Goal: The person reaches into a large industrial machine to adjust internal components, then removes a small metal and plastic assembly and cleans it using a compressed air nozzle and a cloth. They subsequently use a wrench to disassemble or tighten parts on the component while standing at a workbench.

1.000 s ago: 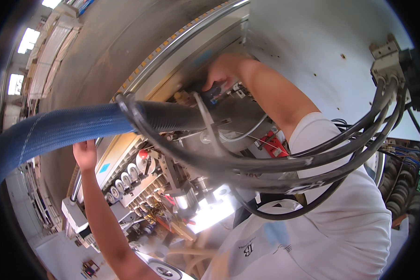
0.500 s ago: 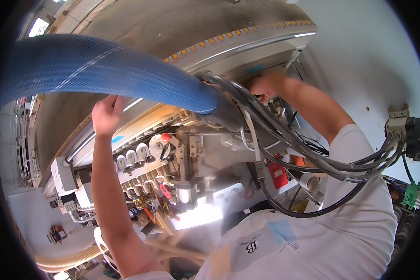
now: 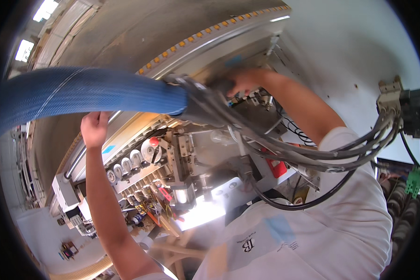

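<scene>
My left hand (image 3: 94, 129) is raised at the lower edge of a thick blue ribbed hose (image 3: 102, 91). Its fingers are curled, and their tips go out of sight at the hose, so what they grip is hidden. Beyond the hose's dark end, my right hand (image 3: 245, 83) reaches in over the machine with bent fingers. A dark, blurred shape lies against those fingers; I cannot make out its kind. A bundle of black cables (image 3: 266, 142) runs from the hose end across my right upper arm.
Below the hose are a machine's round white wheels (image 3: 135, 156), a red knob (image 3: 154, 141) and a metal cylinder (image 3: 182, 193). Hand tools (image 3: 158, 210) lie near my left forearm. A toothed rail (image 3: 205, 33) with yellow pieces crosses behind. At right hangs a black connector block (image 3: 408, 109).
The whole view has shifted, with the machine sliding left. The hose and cables now sit lower and further left in the picture. Both hands keep about the same places on the machine.
</scene>
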### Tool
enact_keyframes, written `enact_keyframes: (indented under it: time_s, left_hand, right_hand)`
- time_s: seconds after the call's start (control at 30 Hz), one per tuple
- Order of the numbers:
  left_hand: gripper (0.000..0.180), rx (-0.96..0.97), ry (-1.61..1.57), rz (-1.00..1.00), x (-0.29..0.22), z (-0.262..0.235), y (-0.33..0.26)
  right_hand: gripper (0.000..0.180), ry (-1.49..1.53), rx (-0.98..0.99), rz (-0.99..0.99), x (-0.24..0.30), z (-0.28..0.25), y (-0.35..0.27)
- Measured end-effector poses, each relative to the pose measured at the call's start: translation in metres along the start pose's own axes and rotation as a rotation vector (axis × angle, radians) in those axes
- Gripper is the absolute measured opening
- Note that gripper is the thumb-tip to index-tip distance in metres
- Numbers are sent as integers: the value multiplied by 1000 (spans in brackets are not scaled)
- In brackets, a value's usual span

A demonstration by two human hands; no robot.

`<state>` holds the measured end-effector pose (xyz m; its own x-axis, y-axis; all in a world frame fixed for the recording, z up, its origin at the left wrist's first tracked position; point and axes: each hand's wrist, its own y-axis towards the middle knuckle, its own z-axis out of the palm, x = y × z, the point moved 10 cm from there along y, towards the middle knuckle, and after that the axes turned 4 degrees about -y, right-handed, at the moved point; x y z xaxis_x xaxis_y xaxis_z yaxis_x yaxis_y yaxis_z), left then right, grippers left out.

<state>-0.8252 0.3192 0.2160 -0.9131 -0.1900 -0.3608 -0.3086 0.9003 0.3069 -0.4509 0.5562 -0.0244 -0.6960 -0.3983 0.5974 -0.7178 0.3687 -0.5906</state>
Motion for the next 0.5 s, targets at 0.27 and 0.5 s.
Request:
enact_keyframes:
  time_s: [0.27,0.5]
  left_hand:
    - [36,51,-55,-4,13,12,4]
    - [37,64,-166,-31,7,12,5]
  right_hand:
    - [68,-8,-56,34,11,-2,-37]
    - [55,-360,-603,-283,24,-4,-55]
